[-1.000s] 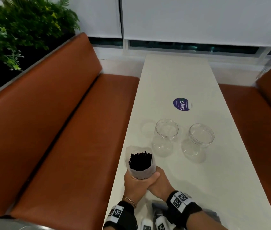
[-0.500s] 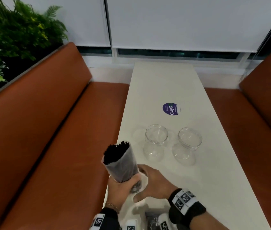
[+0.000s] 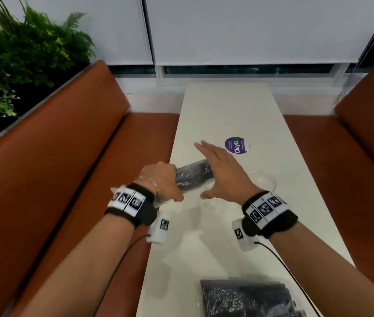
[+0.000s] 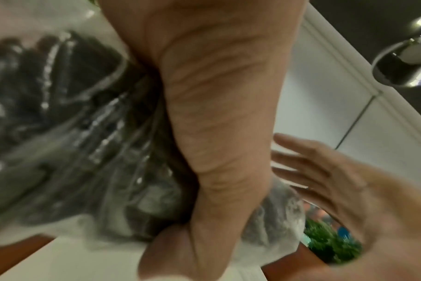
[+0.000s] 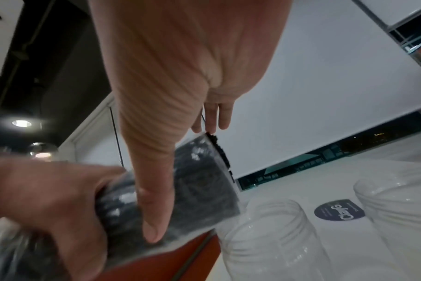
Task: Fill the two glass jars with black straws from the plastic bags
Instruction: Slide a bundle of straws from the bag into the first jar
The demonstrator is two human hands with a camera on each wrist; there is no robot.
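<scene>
Straws (image 5: 219, 146): black ends poke out of the open mouth of the bag you hold; that mouth is tipped toward the jars, so they could slide out in a rush and scatter if you tilt further before the mouth is over a jar
Bag in hand (image 3: 194, 176): clear plastic, lying nearly level above the tabletop, its mouth just short of the near jar; the film looks slack and slippery, so a loose hold may let the whole bundle shift
Left hands (image 3: 162, 183): your left is curled round the bag's closed end and grips it; squeeze too hard there and you may kink the straws
Right hands (image 3: 221, 170): your right is spread flat, fingers straight, alongside the bag near its mouth; whether the palm touches the plastic, you cannot tell from these views
Near jar (image 5: 272, 241): empty, upright, below and just beside the bag's mouth; your right wrist hangs over it, and a knock could tip it
Far jar (image 5: 397, 205): empty, close beside the first; a toppling neighbour could strike it
Second bag (image 3: 247, 298): full, lying flat at the near end, well apart
Tabletop (image 3: 227, 106): narrow, with benches on either side, so stray straws may roll off the edge
</scene>
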